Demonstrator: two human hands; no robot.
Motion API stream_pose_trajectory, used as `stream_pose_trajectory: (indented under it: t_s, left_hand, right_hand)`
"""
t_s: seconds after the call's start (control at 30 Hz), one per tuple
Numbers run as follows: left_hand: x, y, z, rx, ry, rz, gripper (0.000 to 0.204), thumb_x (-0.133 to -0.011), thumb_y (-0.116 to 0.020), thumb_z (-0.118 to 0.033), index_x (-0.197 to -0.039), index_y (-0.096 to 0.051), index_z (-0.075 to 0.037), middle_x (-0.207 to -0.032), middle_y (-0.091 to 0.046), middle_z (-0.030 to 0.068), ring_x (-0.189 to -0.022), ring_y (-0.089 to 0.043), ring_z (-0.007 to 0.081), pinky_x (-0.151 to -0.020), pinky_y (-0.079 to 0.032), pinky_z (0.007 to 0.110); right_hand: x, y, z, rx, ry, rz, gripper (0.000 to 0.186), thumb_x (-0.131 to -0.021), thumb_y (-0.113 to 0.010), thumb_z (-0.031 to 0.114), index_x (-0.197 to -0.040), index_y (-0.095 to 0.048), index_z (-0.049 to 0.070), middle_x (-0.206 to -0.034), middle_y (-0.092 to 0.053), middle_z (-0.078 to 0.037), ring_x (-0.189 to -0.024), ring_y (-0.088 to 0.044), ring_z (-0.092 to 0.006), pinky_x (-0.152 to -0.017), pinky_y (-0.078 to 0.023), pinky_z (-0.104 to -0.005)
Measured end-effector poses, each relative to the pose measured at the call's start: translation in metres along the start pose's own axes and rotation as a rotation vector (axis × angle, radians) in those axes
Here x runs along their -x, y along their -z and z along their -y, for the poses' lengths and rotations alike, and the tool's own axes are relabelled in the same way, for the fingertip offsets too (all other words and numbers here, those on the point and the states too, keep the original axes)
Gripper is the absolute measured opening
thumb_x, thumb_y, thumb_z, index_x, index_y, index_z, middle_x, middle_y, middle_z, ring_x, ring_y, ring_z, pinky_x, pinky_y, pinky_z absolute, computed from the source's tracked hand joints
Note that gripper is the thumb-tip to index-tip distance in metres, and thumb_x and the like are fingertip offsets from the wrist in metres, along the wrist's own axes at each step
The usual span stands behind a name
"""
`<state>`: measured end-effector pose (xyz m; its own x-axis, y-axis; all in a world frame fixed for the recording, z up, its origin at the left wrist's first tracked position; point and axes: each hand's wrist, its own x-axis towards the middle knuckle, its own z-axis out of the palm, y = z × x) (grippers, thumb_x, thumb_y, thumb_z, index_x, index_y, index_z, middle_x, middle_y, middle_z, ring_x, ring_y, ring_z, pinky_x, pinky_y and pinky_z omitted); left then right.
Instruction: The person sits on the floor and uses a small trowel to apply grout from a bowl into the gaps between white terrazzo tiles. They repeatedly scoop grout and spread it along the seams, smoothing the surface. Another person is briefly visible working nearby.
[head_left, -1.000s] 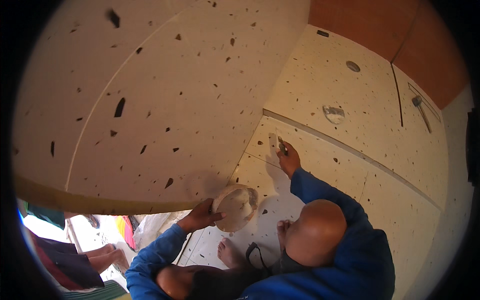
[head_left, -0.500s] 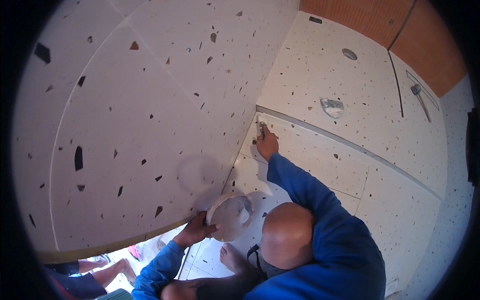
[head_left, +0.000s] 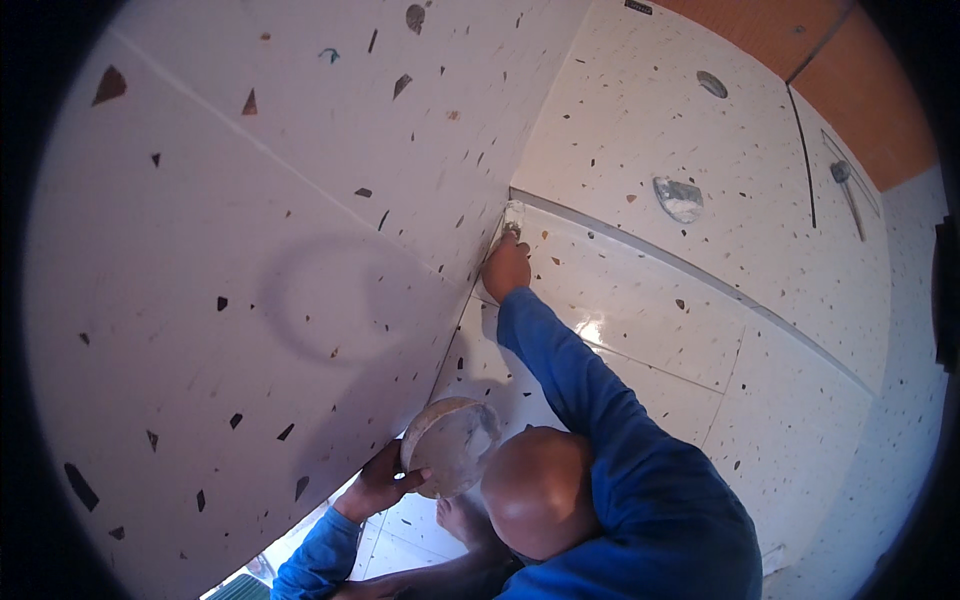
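Observation:
At the corner where the left speckled panel (head_left: 300, 200) meets a long ledge (head_left: 640, 250), my right hand (head_left: 508, 268) grips a small putty knife (head_left: 513, 230). Its blade touches a whitish smear (head_left: 515, 211) in that corner. Most of the handle is hidden by my fingers. Nearer to me, my left hand (head_left: 378, 487) holds a round shallow bowl (head_left: 445, 412) by its rim, thumb over the edge, tilted to show greyish paste coating its inside. The bowl's shadow falls on the left panel.
The far speckled surface has a round hole (head_left: 712, 84) and a larger rough-edged cutout (head_left: 679, 200). Beyond it are orange panels (head_left: 860, 100). A grey-headed, long-handled object (head_left: 848, 195) is at the far right. A bare foot (head_left: 462, 522) rests by the bowl.
My right hand has moved slightly left and farther into the corner with the putty knife. My left hand still holds the bowl, now tilted differently. The view has shifted.

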<state>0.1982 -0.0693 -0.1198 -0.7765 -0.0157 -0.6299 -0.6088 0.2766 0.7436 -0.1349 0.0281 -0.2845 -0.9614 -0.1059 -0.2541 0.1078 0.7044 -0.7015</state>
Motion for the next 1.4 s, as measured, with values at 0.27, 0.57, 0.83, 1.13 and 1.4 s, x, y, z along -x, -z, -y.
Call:
stream_pose_trajectory:
  t_s: [0.27,0.57,0.83,1.13,1.4]
  left_hand:
    - [-0.001,-0.002,-0.005,0.12,0.021,0.034,0.058,-0.087,-0.073,-0.024,-0.127,-0.046,0.007,-0.117,-0.059,0.0193,-0.109,-0.06,0.0251,-0.094,-0.05,0.037]
    - [0.001,0.003,0.005,0.093,0.061,0.041,0.06,-0.087,-0.073,-0.025,-0.128,-0.044,0.008,-0.119,-0.058,0.0191,-0.111,-0.059,0.0256,-0.095,-0.049,0.037]
    - [0.021,-0.007,-0.013,0.203,0.098,-0.042,0.062,-0.088,-0.072,-0.022,-0.132,-0.039,0.007,-0.122,-0.056,0.0185,-0.114,-0.057,0.0246,-0.096,-0.048,0.037]
    - [0.018,-0.013,-0.025,0.193,0.096,-0.037,0.061,-0.087,-0.072,-0.02,-0.13,-0.039,0.008,-0.119,-0.059,0.0199,-0.112,-0.059,0.0245,-0.094,-0.05,0.037]
    - [0.001,-0.004,-0.024,0.058,0.088,0.057,0.062,-0.087,-0.072,-0.025,-0.127,-0.042,0.01,-0.117,-0.059,0.0206,-0.109,-0.061,0.0246,-0.091,-0.052,0.036]
  right_hand:
    - [-0.023,0.027,0.011,0.138,0.063,0.199,0.039,-0.081,-0.061,0.013,-0.112,-0.053,-0.01,-0.111,-0.058,-0.033,-0.102,-0.061,-0.0447,-0.088,-0.052,-0.0447]
    - [0.0,0.068,-0.016,0.31,0.268,0.222,0.033,-0.084,-0.058,0.015,-0.113,-0.058,-0.001,-0.104,-0.065,-0.026,-0.095,-0.065,-0.0397,-0.083,-0.052,-0.0474]
    - [-0.038,0.119,-0.051,0.476,0.491,0.147,0.03,-0.085,-0.052,0.009,-0.115,-0.058,0.006,-0.106,-0.065,-0.019,-0.094,-0.066,-0.0379,-0.081,-0.053,-0.048]
    - [-0.086,0.136,-0.032,0.682,0.599,0.287,0.03,-0.083,-0.054,0.01,-0.111,-0.063,0.006,-0.105,-0.066,-0.019,-0.098,-0.066,-0.0348,-0.085,-0.052,-0.046]
    - [-0.097,0.137,-0.027,0.768,0.454,0.38,0.027,-0.082,-0.056,0.013,-0.106,-0.068,0.007,-0.105,-0.069,-0.018,-0.101,-0.066,-0.0333,-0.087,-0.053,-0.0435]
